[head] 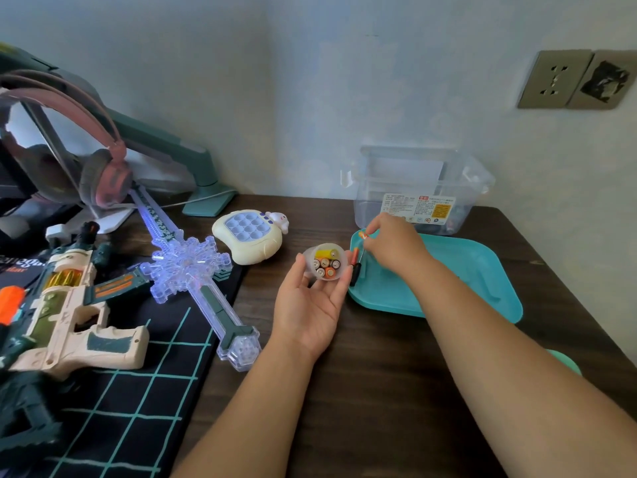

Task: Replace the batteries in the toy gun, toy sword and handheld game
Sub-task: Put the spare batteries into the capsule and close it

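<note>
My left hand (310,305) lies palm up and holds a small clear cup (325,262) filled with several batteries. My right hand (393,246) hovers over the left end of the teal tray (465,281), pinching a small orange battery (362,235) at its fingertips. A black and orange screwdriver (355,269) rests on the tray's left rim. The cream handheld game (250,238) sits just left of the cup. The clear toy sword (193,263) lies diagonally, partly on the black mat. The cream and green toy gun (69,312) rests at the far left.
A clear plastic storage box (420,191) stands behind the tray against the wall. Pink headphones (103,174) hang at the back left by a green monitor arm base (210,201). The black mat with teal grid lines (138,391) covers the front left of the dark wooden table (379,391).
</note>
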The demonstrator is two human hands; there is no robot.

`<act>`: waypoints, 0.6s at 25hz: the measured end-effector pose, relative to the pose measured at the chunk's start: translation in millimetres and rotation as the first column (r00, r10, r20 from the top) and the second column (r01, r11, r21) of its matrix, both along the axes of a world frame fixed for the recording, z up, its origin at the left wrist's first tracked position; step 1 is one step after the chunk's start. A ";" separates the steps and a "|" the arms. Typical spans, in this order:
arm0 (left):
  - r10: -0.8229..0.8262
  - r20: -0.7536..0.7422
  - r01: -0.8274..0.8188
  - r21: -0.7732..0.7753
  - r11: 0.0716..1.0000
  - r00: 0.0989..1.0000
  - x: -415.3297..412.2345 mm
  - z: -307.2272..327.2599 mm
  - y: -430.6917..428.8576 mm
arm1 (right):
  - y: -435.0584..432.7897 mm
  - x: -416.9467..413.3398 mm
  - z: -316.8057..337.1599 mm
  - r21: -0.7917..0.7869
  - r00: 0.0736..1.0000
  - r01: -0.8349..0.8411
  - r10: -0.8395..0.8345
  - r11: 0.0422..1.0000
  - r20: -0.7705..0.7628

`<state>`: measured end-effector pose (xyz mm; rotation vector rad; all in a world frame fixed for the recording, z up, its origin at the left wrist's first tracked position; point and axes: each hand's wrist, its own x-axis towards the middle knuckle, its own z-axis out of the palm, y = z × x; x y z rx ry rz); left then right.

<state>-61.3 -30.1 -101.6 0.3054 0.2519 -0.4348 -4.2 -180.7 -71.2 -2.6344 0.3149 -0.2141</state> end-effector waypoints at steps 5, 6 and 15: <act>0.013 -0.002 -0.013 0.002 1.000 1.000 3.7 -3.3 0.9 | -3.3 24.1 -23.1 -0.188 0.997 0.000 -0.015 0.982 -0.080; 0.015 0.000 -0.015 0.004 1.000 1.000 3.5 -4.1 1.2 | -3.6 24.2 -24.9 -0.210 0.997 0.018 -0.033 0.977 -0.071; 0.028 0.002 -0.028 0.012 1.000 1.000 7.8 -8.5 -0.4 | 20.9 -56.1 40.5 0.532 0.965 -0.259 0.193 0.806 0.177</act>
